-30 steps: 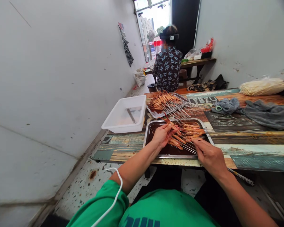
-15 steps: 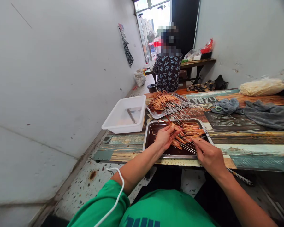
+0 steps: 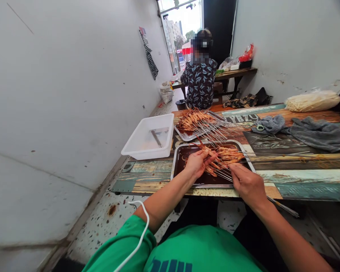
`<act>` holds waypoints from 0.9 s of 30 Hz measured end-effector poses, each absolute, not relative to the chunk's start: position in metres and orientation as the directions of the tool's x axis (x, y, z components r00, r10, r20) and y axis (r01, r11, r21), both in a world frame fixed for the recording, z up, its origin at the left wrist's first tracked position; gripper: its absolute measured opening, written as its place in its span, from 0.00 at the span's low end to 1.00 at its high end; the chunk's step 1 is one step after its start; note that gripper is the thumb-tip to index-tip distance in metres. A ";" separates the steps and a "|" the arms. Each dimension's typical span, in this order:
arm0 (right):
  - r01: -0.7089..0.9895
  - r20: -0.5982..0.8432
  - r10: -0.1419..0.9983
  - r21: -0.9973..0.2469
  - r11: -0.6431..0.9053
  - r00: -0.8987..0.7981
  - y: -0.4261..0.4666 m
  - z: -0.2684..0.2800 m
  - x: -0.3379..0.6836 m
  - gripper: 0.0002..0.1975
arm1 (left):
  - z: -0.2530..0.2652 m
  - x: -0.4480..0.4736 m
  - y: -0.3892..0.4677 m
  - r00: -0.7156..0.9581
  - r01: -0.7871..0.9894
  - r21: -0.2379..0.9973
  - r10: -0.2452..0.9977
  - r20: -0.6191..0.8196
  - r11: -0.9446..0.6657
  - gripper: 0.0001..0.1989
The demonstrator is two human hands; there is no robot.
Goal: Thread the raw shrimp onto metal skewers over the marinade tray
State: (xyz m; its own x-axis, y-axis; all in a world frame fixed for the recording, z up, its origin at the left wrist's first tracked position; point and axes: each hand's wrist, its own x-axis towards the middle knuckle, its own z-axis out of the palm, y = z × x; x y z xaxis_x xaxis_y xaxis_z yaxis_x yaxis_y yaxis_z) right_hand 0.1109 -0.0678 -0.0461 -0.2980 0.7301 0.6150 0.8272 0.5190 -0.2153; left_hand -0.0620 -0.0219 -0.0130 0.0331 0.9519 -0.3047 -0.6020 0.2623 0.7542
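My left hand (image 3: 197,164) is closed on a piece of orange-brown skewered meat (image 3: 204,148) with thin, stringy ends, over the near metal tray (image 3: 173,166). My right hand (image 3: 248,184) pinches the metal skewers further along, at the tray's right side; how many it holds I cannot tell. Dark sauce covers the bottom of this tray. Other skewered pieces (image 3: 229,155) lie in it, their metal sticks reaching out to the right. Behind stands a second tray (image 3: 184,136) with a heap of similar skewers (image 3: 197,120).
A white plastic tub (image 3: 147,151) with a metal tool (image 3: 156,138) inside stands left of the trays. Grey cloths (image 3: 319,134) and a bagged pale bundle (image 3: 313,102) lie on the right. More sticks (image 3: 283,207) jut past the table's front edge. A person (image 3: 200,83) sits ahead, facing away.
The view has shifted slightly. Both hands keep their grip in nearly the same place, with the right hand a little closer to the left.
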 end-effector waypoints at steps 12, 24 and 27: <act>0.863 0.506 0.765 -0.076 0.500 -0.399 -0.072 -0.034 0.101 0.11 | -0.017 -0.101 -0.050 0.085 -0.117 0.901 0.908 -0.411 0.419 0.08; 0.892 0.365 0.841 -0.059 0.449 -0.399 -0.062 -0.031 0.109 0.11 | -0.008 -0.116 -0.021 0.034 0.741 0.648 0.974 0.226 -0.176 0.08; 0.932 0.229 0.907 -0.006 0.363 -0.353 -0.054 -0.025 0.108 0.09 | -0.004 -0.117 0.000 0.050 0.904 0.420 0.995 0.092 -0.084 0.07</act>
